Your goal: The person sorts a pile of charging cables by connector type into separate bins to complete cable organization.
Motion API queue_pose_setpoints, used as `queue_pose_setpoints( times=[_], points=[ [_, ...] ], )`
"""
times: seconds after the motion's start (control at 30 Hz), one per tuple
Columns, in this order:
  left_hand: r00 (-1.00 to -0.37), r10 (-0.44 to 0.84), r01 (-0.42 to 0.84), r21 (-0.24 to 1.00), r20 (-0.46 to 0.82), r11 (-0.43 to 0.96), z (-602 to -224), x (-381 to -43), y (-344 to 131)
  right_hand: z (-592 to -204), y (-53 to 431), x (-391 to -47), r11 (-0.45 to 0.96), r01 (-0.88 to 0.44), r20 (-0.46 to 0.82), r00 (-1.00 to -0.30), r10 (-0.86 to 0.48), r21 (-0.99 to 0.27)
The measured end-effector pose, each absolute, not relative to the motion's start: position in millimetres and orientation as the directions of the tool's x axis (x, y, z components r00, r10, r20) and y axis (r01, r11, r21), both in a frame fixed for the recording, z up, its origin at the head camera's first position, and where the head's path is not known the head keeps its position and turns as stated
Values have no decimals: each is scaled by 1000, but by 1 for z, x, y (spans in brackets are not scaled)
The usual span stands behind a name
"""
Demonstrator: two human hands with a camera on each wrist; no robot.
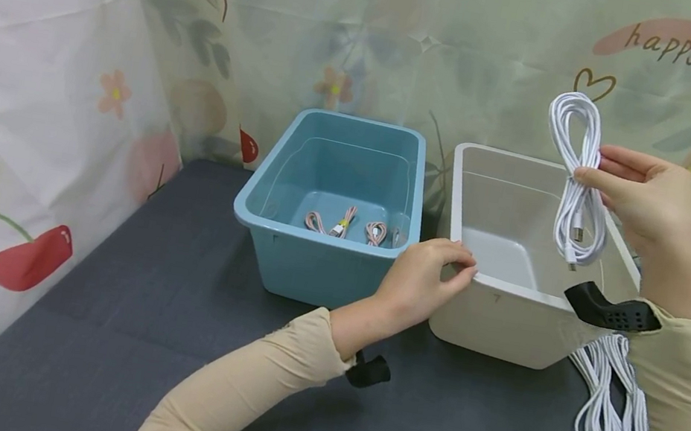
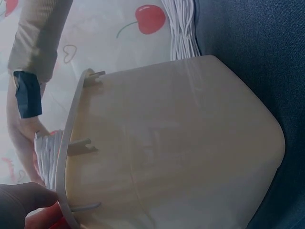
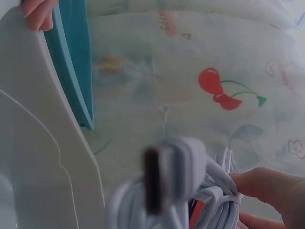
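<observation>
My right hand (image 1: 661, 209) pinches a coiled white charging cable (image 1: 579, 170) at its middle and holds it up over the white bin (image 1: 489, 291). The coil hangs lengthwise, plug ends downward; a connector (image 3: 178, 171) shows large and blurred in the right wrist view. With thumb and fingers, my left hand (image 1: 424, 277) grips the white bin's near left rim. The left wrist view shows the thumb (image 2: 28, 200) outside that rim. The inside floor that shows in the white bin is bare.
Left of the white bin stands a blue bin (image 1: 317, 264) with several small pinkish cables (image 1: 376, 232) in it. More coiled white cables (image 1: 611, 401) lie on the dark cloth (image 1: 117, 330) to the right. A patterned curtain (image 1: 372, 46) hangs behind.
</observation>
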State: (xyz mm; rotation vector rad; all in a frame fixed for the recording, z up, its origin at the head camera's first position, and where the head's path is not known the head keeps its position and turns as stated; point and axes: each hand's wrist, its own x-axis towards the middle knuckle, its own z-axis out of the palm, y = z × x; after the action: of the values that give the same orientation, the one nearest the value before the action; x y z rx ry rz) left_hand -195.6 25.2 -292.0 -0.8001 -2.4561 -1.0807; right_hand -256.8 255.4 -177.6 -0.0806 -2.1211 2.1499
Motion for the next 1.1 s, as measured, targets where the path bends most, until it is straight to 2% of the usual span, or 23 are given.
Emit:
queue_pose_setpoints(
  times=[0.73, 1.1],
  points=[
    [-787, 355, 609, 541, 505, 581, -291, -194, 26, -205, 219, -300, 126, 68, -52, -991, 125, -990],
    [-788, 356, 606, 536, 502, 588, -291, -194, 25, -213, 214, -307, 87, 96, -87, -991, 100, -992]
  ],
)
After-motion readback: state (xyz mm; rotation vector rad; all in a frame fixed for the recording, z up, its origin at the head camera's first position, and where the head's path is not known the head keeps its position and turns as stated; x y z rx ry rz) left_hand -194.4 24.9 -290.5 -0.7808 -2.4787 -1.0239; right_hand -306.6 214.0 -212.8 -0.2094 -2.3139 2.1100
